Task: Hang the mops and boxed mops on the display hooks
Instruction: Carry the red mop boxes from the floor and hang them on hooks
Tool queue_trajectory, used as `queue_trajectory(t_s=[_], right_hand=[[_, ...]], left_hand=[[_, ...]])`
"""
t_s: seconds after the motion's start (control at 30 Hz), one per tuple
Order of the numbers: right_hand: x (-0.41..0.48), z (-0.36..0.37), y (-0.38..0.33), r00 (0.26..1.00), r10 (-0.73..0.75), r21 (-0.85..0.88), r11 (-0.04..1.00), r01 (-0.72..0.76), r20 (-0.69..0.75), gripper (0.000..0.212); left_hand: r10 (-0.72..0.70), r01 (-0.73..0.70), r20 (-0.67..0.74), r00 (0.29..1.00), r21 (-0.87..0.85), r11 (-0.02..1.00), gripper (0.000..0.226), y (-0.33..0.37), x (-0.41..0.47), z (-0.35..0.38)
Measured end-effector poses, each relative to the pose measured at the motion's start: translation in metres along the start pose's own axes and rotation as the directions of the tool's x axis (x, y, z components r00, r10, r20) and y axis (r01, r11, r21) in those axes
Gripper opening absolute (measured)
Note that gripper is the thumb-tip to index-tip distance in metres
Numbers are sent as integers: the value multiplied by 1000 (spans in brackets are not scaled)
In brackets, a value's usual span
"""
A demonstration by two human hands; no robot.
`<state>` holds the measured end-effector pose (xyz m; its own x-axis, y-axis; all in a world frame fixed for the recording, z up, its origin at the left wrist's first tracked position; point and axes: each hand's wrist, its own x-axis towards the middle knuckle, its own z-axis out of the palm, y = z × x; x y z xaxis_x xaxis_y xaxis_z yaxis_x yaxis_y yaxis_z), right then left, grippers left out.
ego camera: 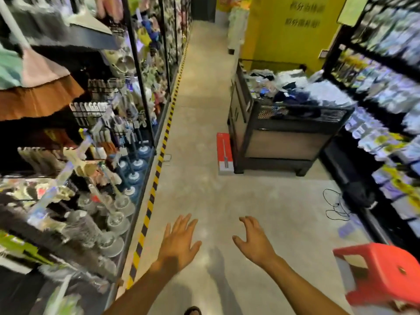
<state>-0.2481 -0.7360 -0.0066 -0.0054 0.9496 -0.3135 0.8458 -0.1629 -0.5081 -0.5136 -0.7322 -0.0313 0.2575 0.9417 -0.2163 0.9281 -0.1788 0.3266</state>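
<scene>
A red and white boxed mop lies flat on the aisle floor, against the left foot of a dark bin. Pink and brown mop heads hang on the left display at the upper left. My left hand reaches forward over the floor with fingers spread and holds nothing. Beside it, my right hand is also stretched out, fingers loosely curved and empty. Both hands are well short of the box.
Shelving with brushes and plungers lines the left side behind a yellow-black floor stripe. A dark bin of packaged goods stands mid-aisle to the right. A red plastic stool sits at lower right. Black cable lies on the floor.
</scene>
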Motion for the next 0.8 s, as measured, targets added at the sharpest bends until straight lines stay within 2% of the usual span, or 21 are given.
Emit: queue_trajectory(t_s=[0.1,0.3,0.5,0.8], right_hand=[[48,-28,3,997,20,-34,999,-23,-75,70],[141,-71,8,984,85,39,996,-80,-158,67],[267,-106,20,980,98,89,993,-83,-175,64],[478,-182,11,996,13,63,998,-8,-86,60]], left_hand=[[65,-65,-7,998,4,998,90,2,65,-17],[155,-155,-53,986,13,988,76,9,186,-45],[128,-128,5,992,67,989,69,18,313,-65],[32,-33,39,999,37,999,71,14,488,-105]])
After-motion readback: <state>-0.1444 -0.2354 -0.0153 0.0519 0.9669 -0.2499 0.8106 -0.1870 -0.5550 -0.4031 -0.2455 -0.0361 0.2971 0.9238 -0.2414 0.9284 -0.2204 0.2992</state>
